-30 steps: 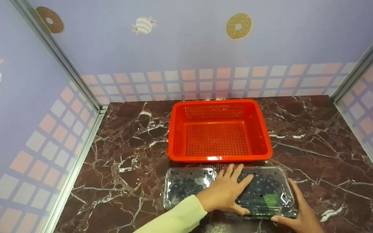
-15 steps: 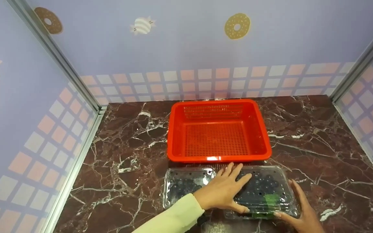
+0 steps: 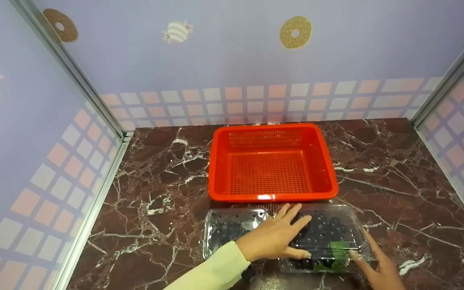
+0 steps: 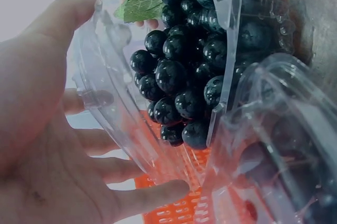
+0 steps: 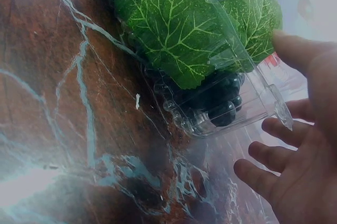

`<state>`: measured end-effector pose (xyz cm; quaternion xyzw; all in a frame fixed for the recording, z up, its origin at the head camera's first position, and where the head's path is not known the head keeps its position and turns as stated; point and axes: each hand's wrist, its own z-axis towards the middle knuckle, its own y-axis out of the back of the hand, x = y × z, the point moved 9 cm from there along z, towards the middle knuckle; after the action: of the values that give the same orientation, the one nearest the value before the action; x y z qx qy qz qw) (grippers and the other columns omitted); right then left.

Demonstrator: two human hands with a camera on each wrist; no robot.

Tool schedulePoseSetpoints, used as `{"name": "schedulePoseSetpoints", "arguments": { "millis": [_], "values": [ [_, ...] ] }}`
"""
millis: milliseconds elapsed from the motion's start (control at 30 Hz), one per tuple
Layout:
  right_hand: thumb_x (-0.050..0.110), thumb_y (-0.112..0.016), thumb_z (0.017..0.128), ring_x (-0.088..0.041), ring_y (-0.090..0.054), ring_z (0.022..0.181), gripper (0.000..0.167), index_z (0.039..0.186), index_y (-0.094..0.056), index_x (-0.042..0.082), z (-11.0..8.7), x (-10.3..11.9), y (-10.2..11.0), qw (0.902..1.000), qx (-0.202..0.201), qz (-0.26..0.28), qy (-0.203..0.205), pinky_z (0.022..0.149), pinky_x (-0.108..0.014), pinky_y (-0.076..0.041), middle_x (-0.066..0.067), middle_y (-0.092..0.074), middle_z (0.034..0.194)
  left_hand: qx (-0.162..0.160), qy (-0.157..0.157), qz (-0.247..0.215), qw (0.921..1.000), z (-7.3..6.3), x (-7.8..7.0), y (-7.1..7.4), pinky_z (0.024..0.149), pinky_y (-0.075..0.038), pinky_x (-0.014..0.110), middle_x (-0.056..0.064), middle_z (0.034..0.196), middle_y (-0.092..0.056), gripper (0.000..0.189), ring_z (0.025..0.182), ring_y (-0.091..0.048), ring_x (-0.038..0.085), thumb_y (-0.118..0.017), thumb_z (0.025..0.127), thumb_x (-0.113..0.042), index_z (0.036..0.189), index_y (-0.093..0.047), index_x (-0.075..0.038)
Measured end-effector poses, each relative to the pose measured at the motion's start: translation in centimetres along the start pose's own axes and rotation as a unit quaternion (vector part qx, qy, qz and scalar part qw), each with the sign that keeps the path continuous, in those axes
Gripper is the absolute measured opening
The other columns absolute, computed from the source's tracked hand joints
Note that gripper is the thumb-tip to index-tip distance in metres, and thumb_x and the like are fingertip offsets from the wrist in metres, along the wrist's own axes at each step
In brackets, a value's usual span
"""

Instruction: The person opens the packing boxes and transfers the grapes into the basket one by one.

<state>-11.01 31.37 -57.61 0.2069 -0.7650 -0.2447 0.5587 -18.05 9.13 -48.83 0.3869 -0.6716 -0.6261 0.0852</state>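
Note:
A clear plastic clamshell box point(image 3: 296, 265) of dark blue grapes with green leaves stands before me. Its clear lid point(image 3: 320, 249) is raised along the front edge, and grapes point(image 4: 174, 76) show under it. Across the lid's left part lies my left hand point(image 3: 272, 239), fingers spread and straight, its thumb at the front edge. My right hand point(image 3: 379, 264) holds the lid's front right corner between thumb and fingers. In the right wrist view that thumb overlaps a leaf point(image 5: 258, 18). Partly behind the left hand sits a second clear box point(image 3: 224, 231) of dark grapes.
A red perforated plastic basket point(image 3: 272, 196) stands right behind the boxes. The dark marbled tabletop point(image 3: 159, 225) has patterned panels point(image 3: 232, 60) at the back and both sides.
The lid's front edge has risen off the right-hand box, opening a gap at the front. My right thumb has moved up and slightly right with it; the left hand has shifted slightly left.

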Motion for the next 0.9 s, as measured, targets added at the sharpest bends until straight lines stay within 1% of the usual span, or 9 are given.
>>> {"name": "schedulePoseSetpoints", "arguments": {
  "millis": [67, 133, 233, 333, 400, 500, 633, 767, 900],
  "values": [
    [0.047, -0.049, 0.098, -0.058, -0.022, 0.136, 0.08, 0.157, -0.006, 0.013, 0.1, -0.3, -0.1, 0.9998, 0.008, -0.003, -0.016, 0.103, -0.075, -0.025, -0.032, -0.017, 0.155, -0.005, 0.002, -0.004, 1.0, -0.1, 0.0, 0.2, 0.109, -0.041, 0.048, 0.001, 0.164, -0.004, 0.084, 0.15, -0.015, 0.032, -0.048, 0.085, -0.071, 0.154, -0.018, -0.033],
    [0.045, -0.048, 0.099, -0.057, -0.023, 0.136, 0.079, 0.155, -0.008, 0.007, 0.0, -0.5, -0.1, 0.9998, 0.006, -0.006, -0.017, 0.105, -0.073, -0.025, -0.033, -0.019, 0.154, -0.009, 0.002, -0.01, 0.9999, -0.2, 0.0, 0.4, 0.108, -0.042, 0.047, 0.001, 0.164, -0.004, 0.083, 0.149, -0.016, 0.032, -0.046, 0.086, -0.071, 0.154, -0.019, -0.032],
    [0.037, -0.052, 0.099, -0.056, -0.025, 0.136, 0.074, 0.154, -0.015, 0.003, 0.0, 0.0, 0.1, 0.9998, -0.015, 0.006, 0.014, 0.105, -0.071, -0.026, -0.032, -0.023, 0.153, -0.015, 0.002, -0.017, 0.9997, -0.3, 0.0, 0.5, 0.107, -0.043, 0.046, 0.001, 0.164, -0.005, 0.08, 0.149, -0.019, 0.032, -0.043, 0.087, -0.07, 0.154, -0.021, -0.032],
    [0.03, -0.057, 0.097, -0.055, -0.027, 0.135, 0.071, 0.154, -0.021, 0.009, -0.2, 0.6, 0.3, 0.9974, -0.044, 0.017, 0.054, 0.103, -0.071, -0.026, -0.029, -0.026, 0.153, -0.019, -0.001, -0.02, 0.9996, -0.4, 0.0, 0.7, 0.109, -0.042, 0.045, -0.001, 0.164, -0.006, 0.078, 0.149, -0.02, 0.029, -0.041, 0.088, -0.07, 0.153, -0.022, -0.031],
    [0.027, -0.059, 0.096, -0.056, -0.029, 0.134, 0.07, 0.153, -0.024, 0.01, -0.3, 0.7, 0.4, 0.9959, -0.059, 0.012, 0.068, 0.102, -0.072, -0.027, -0.03, -0.028, 0.151, -0.025, -0.007, -0.016, 0.9995, -0.4, 0.0, 0.8, 0.11, -0.041, 0.044, -0.002, 0.164, -0.008, 0.077, 0.149, -0.021, 0.026, -0.04, 0.088, -0.07, 0.153, -0.024, -0.031],
    [0.024, -0.059, 0.096, -0.059, -0.032, 0.13, 0.068, 0.152, -0.025, 0.004, -0.4, 0.6, 0.3, 0.996, -0.061, -0.007, 0.065, 0.101, -0.073, -0.028, -0.036, -0.031, 0.146, -0.037, -0.02, -0.012, 0.9991, -0.4, -0.1, 1.0, 0.109, -0.042, 0.041, -0.003, 0.163, -0.012, 0.073, 0.148, -0.025, 0.02, -0.039, 0.09, -0.068, 0.151, -0.029, -0.029],
    [0.02, -0.059, 0.095, -0.058, -0.036, 0.127, 0.067, 0.148, -0.028, -0.004, -0.4, 0.5, 0.4, 0.9958, -0.064, -0.023, 0.061, 0.1, -0.072, -0.032, -0.039, -0.036, 0.141, -0.052, -0.034, -0.016, 0.998, -0.4, -0.3, 1.4, 0.109, -0.043, 0.038, -0.004, 0.161, -0.021, 0.068, 0.144, -0.034, 0.017, -0.036, 0.093, -0.066, 0.149, -0.035, -0.026],
    [0.013, -0.063, 0.091, -0.057, -0.041, 0.124, 0.064, 0.145, -0.034, -0.006, -0.6, 0.8, 0.7, 0.9921, -0.091, -0.022, 0.083, 0.099, -0.07, -0.034, -0.038, -0.041, 0.138, -0.066, -0.033, -0.036, 0.9966, -0.5, -0.2, 1.9, 0.109, -0.043, 0.036, -0.006, 0.157, -0.031, 0.067, 0.138, -0.043, 0.016, -0.033, 0.093, -0.067, 0.147, -0.038, -0.026],
    [0.012, -0.06, 0.093, -0.057, -0.04, 0.125, 0.066, 0.148, -0.028, -0.002, -0.5, 0.6, 0.6, 0.9936, -0.077, -0.017, 0.081, 0.098, -0.071, -0.034, -0.038, -0.037, 0.14, -0.07, -0.023, -0.058, 0.9956, -0.5, 0.2, 2.1, 0.11, -0.042, 0.037, -0.01, 0.155, -0.033, 0.07, 0.137, -0.044, 0.015, -0.034, 0.089, -0.072, 0.146, -0.038, -0.031]
  ]
}}
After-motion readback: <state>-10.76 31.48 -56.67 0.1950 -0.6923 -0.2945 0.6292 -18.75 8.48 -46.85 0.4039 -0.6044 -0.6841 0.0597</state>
